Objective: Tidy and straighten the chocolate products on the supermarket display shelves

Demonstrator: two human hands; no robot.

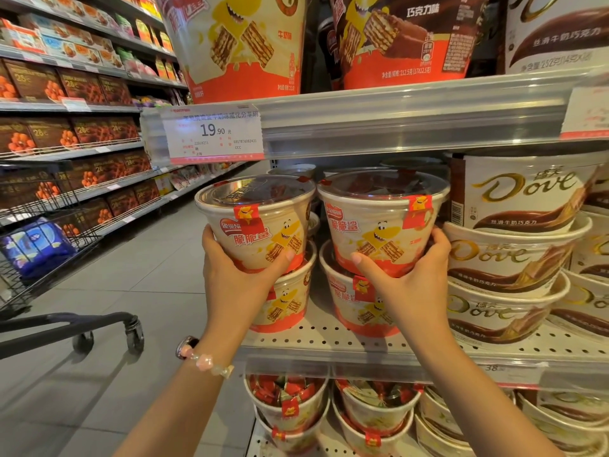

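While fingers are being curled round both upper wafer tubs, the left hand [237,272] is gripping the left tub [255,222] and the right hand [408,275] is gripping the right tub [379,225]. Each tub is being held on top of a lower tub [362,308] on the perforated shelf [329,339]. Stacked Dove tubs [514,255] are standing just beside the right one. A price label [212,133] is hanging above, a trolley [49,245] standing at left. Tubs behind are being hidden.
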